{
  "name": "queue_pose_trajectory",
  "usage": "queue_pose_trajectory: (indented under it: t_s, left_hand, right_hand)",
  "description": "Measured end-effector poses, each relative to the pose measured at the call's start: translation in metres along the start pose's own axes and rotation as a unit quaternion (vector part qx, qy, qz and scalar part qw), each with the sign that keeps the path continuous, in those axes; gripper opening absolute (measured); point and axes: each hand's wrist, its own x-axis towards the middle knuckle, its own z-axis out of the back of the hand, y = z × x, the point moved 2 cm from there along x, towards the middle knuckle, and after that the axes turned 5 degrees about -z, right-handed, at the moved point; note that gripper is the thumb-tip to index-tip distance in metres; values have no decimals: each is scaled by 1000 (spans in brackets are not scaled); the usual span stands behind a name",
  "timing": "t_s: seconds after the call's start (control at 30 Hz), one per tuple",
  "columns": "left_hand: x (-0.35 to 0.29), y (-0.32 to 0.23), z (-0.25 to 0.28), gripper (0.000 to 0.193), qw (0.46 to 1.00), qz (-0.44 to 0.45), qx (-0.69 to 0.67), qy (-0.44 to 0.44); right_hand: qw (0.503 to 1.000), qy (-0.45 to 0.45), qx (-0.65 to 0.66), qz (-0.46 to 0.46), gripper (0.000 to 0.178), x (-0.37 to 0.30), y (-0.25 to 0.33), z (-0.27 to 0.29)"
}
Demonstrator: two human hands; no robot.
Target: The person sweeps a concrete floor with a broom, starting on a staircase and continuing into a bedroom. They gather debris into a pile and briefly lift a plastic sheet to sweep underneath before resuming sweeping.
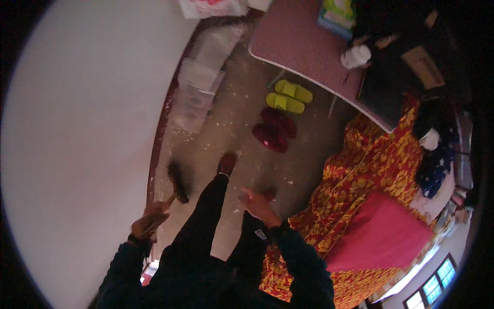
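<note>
My left hand [149, 220] is closed around the light handle of a brush [178, 184], whose dark head is smeared by motion. The brush is over the floor, close to the foot of the white wall. Out in front of my right leg, my right hand [260, 207] has its fingers stretched and holds nothing. Beneath it one of my dark red shoes is partly hidden; the other shoe [227, 164] shows ahead of my left leg.
Clear plastic containers [195, 95] lie along the wall. Yellow-green slippers [288, 97] and dark red slippers [272, 131] sit by a pink-topped table [298, 38] bearing a white cup [355, 56]. At right is a floral-covered bed [355, 170] with a red pillow [381, 232].
</note>
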Motion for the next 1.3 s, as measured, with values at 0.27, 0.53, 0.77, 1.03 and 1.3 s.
queue_pose_trajectory:
  t_s: [0.27, 0.53, 0.77, 1.03, 1.3]
  left_hand:
    - [41, -93, -38, 30, 978, -196, -27, 70]
    - [63, -171, -101, 25, 947, -243, 45, 206]
    - [78, -181, -73, 44, 919, -241, -90, 299]
    - [24, -10, 40, 38, 984, -33, -60, 165]
    - [-168, 93, -50, 44, 914, 367, -172, -22]
  right_hand:
    - [929, 193, 252, -189, 53, -141, 233, -2]
    - [950, 251, 67, -176, 55, -188, 293, -5]
    - [977, 176, -68, -96, 57, -205, 344, -5]
    - [960, 35, -193, -199, 57, -202, 293, 49]
    - [935, -100, -337, -52, 37, -76, 219, 140]
